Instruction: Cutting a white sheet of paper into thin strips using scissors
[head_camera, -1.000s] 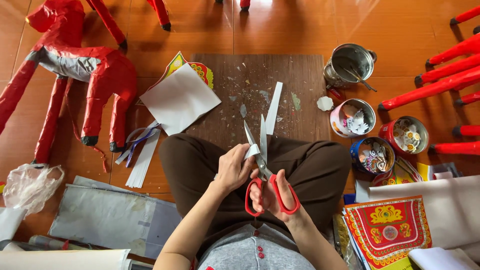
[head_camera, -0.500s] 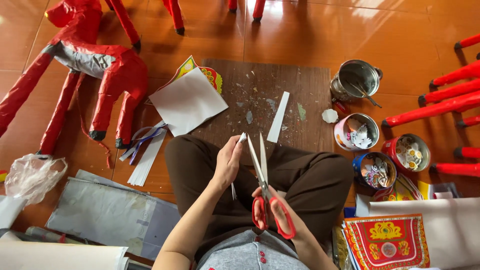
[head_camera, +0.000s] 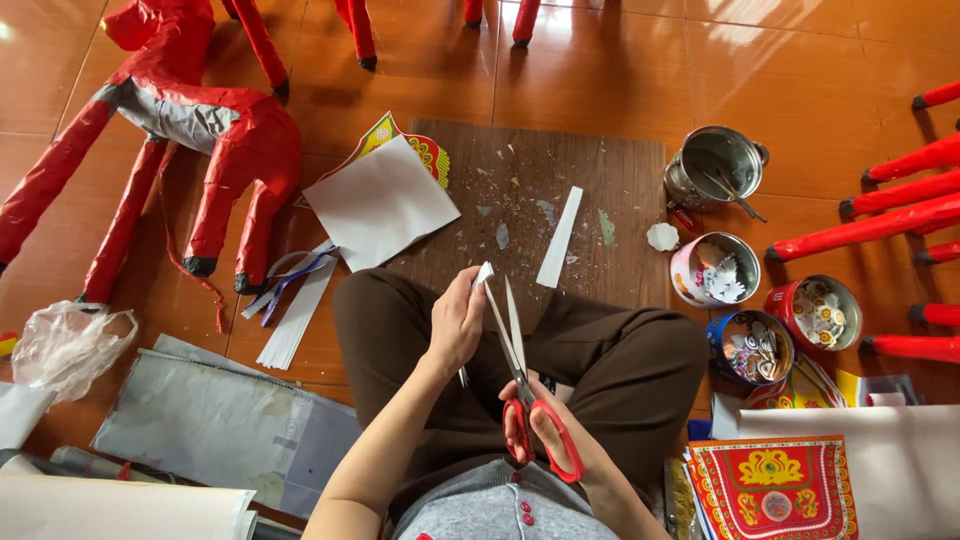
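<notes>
Paper, a small white scrap (head_camera: 484, 273), sits pinched at the fingertips of the left hand (head_camera: 455, 322) above the person's lap, with its edge between the open blades of the red-handled scissors (head_camera: 523, 380). The right hand (head_camera: 545, 430) is closed through the scissor loops, grasping them. The scrap looks thin, light and limp, easy to crease or tear, so it is best held near the cut line with a gentle pinch, as the left hand does now. Just beyond the knees lies a dark wooden board (head_camera: 620, 170) on the floor, dotted with tiny offcuts, and a narrow white strip (head_camera: 560, 237) rests on it. A larger white sheet (head_camera: 380, 200) overlaps the board's left edge, covering a colourful printed piece. To the right stand 4 round containers: a pink-rimmed tin (head_camera: 714, 270) holding white cutouts, a blue tin (head_camera: 750, 347) with mixed small paper pieces, a red tin (head_camera: 820, 312) with pale round cutouts, and, farther off, a metal pot (head_camera: 716, 165) with a thin stick or brush inside. Farthest left, a red paper horse figure (head_camera: 190, 120) lies on the orange floor tiles.
</notes>
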